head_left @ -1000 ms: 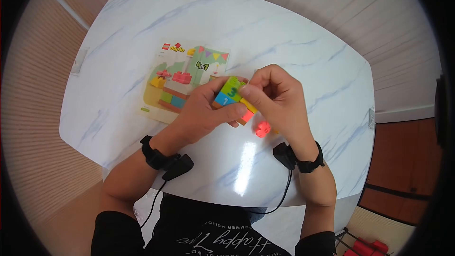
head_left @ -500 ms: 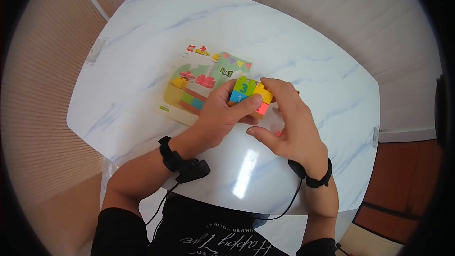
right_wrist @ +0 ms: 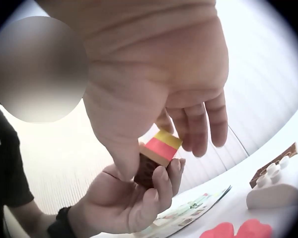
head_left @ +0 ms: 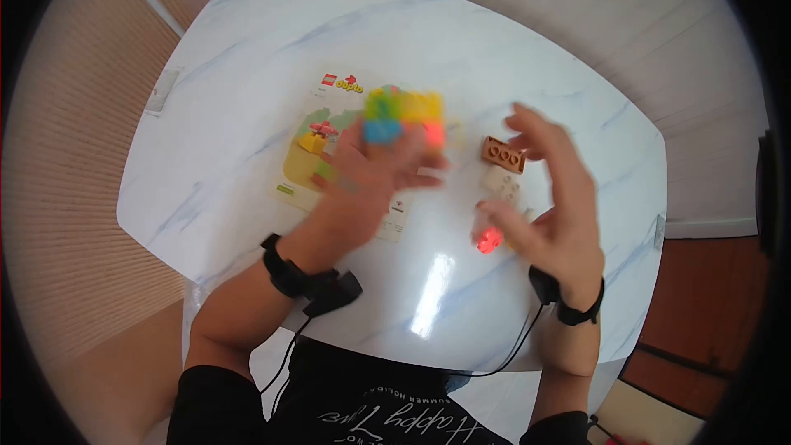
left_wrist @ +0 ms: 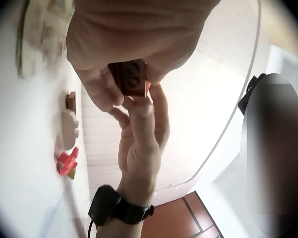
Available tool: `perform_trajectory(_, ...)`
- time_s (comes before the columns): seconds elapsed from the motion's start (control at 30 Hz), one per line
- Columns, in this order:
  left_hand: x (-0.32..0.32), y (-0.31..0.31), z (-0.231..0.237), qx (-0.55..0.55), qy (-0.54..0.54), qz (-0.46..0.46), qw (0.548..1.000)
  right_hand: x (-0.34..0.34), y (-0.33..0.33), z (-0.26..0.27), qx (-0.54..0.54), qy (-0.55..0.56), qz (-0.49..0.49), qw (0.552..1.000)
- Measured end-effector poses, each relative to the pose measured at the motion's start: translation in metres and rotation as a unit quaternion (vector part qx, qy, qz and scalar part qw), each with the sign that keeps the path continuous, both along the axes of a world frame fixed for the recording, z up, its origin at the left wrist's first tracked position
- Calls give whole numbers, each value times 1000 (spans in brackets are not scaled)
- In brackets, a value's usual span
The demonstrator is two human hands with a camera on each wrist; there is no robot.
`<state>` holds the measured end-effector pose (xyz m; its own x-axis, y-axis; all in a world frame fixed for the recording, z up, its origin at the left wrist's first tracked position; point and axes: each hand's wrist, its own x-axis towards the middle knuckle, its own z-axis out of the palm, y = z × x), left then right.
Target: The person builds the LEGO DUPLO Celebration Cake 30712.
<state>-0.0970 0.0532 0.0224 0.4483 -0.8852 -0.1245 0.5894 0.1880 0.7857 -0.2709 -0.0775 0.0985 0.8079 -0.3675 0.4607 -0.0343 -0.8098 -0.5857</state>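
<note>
In the head view, the left hand (head_left: 360, 185) grips a blurred stack of bricks (head_left: 404, 119), green and yellow above blue and red. The right hand (head_left: 564, 210) hovers apart from it on the right, fingers spread and bent, holding nothing. From the left wrist view, the studded brown underside (left_wrist: 133, 78) of the stack shows between the left hand's fingers. The right wrist view shows yellow and red layers (right_wrist: 163, 147) above brown, held from below by the left hand (right_wrist: 124, 203).
A brown brick (head_left: 503, 155), a white brick (head_left: 504, 185) and a red flower piece (head_left: 488, 241) lie near the right hand. The printed booklet (head_left: 298, 161) lies partly under the left hand. Black cameras with cables are strapped to both wrists.
The left hand has moved the stack left and toward the table's far side. The right hand has come away from it to the right, uncovering the loose brown and white bricks.
</note>
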Motion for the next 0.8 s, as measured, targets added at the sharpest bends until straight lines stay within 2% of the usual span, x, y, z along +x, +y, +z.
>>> perform_trajectory(0.03,9,-1,-1,5,2,-4,1000,-5,-7,0,-44,-4,-29,999)
perform_trajectory(0.1,24,-5,-2,-49,18,97,994,-10,-13,2,-61,-21,-89,994)
perform_trajectory(0.2,33,-7,-6,-17,7,141,990,-15,-22,0,-78,-2,-101,992)
perform_trajectory(0.33,35,-10,-8,-7,-1,152,988,-16,-3,18,-42,-9,-40,998)
perform_trajectory(0.43,29,-11,-5,-9,-18,149,989,-20,-5,16,-56,7,-36,998)
perform_trajectory(0.57,28,-11,-8,7,-24,143,989,-20,-18,4,-83,29,-63,994)
perform_trajectory(0.8,26,-11,-7,36,-11,139,990,-23,-28,-5,-120,135,-116,977)
